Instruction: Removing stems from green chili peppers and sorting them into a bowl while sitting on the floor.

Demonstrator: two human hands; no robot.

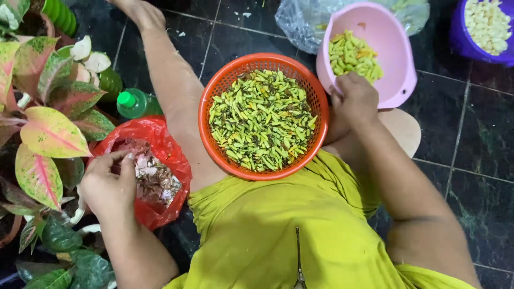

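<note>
An orange mesh basket (211, 88) full of small green-yellow buds rests on my lap. My left hand (107, 184) hovers over a red plastic bag (160, 136) of pinkish petal scraps at the left, fingers pinched together; whether they hold a scrap is unclear. My right hand (356, 99) reaches to the near rim of a tilted pink bowl (396, 59) that holds peeled yellow-green pieces, its fingers curled at the rim.
Potted plants with pink-green leaves (51, 131) crowd the left edge. A green bottle (134, 103) lies beside the red bag. A clear plastic bag (302, 21) sits behind the bowl; a purple tub (460, 40) of pale pieces stands top right. Dark tiled floor all around.
</note>
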